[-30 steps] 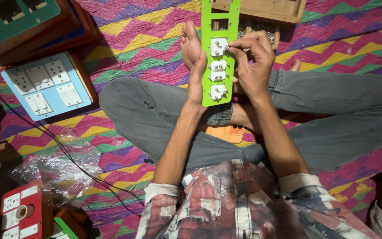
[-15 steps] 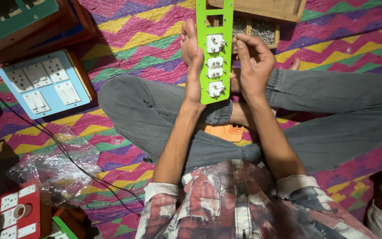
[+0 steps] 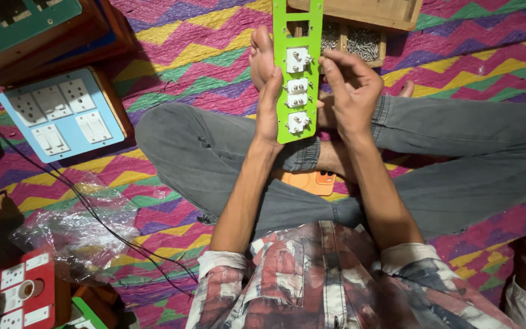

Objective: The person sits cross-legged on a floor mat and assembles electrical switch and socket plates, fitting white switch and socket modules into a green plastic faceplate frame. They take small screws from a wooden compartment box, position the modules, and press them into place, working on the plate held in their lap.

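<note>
Fingers of the left hand (image 3: 268,103) still clamp the long green plastic panel (image 3: 298,67) with white switch modules upright at twelve o'clock over the lap, while the right hand (image 3: 351,91), pinching it earlier, has opened beside it, fitting apparently paused.

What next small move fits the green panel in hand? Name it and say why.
Probably bring the right hand back onto the green panel: its fingers hang open beside the white sockets, while only the left hand grips the panel's edge.
</note>
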`<action>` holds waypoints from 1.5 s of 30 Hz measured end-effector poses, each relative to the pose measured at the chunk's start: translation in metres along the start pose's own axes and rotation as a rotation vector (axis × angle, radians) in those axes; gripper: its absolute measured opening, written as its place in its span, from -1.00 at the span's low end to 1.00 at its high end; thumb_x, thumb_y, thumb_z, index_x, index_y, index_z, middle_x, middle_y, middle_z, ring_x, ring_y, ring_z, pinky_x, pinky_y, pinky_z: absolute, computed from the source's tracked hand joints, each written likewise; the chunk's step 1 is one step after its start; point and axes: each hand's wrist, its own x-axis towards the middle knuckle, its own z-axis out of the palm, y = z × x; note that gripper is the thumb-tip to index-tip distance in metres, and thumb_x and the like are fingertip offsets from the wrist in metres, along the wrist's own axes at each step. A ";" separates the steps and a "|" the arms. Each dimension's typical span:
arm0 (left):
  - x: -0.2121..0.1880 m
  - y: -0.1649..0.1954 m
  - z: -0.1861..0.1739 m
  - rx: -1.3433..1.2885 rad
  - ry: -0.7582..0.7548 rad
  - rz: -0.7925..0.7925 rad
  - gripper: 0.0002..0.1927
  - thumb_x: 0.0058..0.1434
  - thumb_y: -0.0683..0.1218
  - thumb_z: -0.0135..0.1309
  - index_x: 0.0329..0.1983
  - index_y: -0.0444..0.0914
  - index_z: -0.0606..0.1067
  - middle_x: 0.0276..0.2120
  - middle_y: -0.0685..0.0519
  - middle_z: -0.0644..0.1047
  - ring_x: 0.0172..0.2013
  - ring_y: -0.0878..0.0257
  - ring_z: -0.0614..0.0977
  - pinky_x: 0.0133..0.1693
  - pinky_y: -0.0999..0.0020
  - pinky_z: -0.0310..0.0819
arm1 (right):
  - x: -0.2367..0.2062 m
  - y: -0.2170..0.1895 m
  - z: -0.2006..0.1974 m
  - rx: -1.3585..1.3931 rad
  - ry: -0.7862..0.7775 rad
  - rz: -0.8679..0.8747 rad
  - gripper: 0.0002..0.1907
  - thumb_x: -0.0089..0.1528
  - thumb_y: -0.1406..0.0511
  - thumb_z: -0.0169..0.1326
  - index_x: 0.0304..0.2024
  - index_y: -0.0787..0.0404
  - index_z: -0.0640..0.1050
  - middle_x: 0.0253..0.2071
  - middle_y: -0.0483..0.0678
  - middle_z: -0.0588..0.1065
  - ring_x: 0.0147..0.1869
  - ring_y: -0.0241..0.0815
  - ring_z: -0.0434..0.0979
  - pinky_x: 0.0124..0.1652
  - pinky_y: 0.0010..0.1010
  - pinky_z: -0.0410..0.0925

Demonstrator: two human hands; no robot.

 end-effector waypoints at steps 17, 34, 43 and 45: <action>0.001 0.000 0.000 0.012 -0.010 -0.026 -0.32 0.53 0.24 -0.27 0.51 -0.30 0.17 0.23 -0.15 0.49 0.06 0.01 0.66 -0.08 0.10 0.73 | 0.002 0.001 -0.002 0.032 -0.016 -0.028 -0.84 0.36 0.50 0.22 0.00 0.37 0.62 -0.05 0.01 0.60 0.00 -0.28 0.62 0.06 -0.48 0.50; 0.001 -0.001 0.002 -0.005 -0.020 -0.032 -0.32 0.51 0.24 -0.25 0.51 -0.25 0.15 0.27 -0.10 0.45 0.14 0.07 0.62 -0.06 0.08 0.73 | 0.004 -0.008 0.001 -0.367 -0.056 -0.152 -0.85 0.34 0.42 0.28 -0.02 0.27 0.67 -0.13 -0.14 0.44 -0.22 -0.42 0.41 -0.28 -0.62 0.27; 0.000 -0.001 0.001 -0.072 -0.021 -0.070 -0.32 0.52 0.25 -0.25 0.54 -0.22 0.14 0.28 -0.05 0.46 0.12 0.09 0.64 -0.03 0.07 0.72 | 0.004 -0.008 0.002 -0.445 -0.049 -0.261 -0.84 0.34 0.43 0.31 -0.02 0.28 0.68 -0.17 -0.11 0.42 -0.11 -0.30 0.42 -0.16 -0.50 0.30; 0.000 -0.003 -0.001 -0.070 -0.046 -0.048 -0.33 0.54 0.25 -0.24 0.55 -0.22 0.14 0.25 -0.06 0.48 0.07 0.09 0.65 -0.07 0.06 0.73 | 0.004 -0.006 0.001 -0.463 -0.039 -0.307 -0.84 0.32 0.43 0.33 -0.05 0.29 0.68 -0.17 -0.09 0.44 -0.08 -0.26 0.45 -0.11 -0.46 0.33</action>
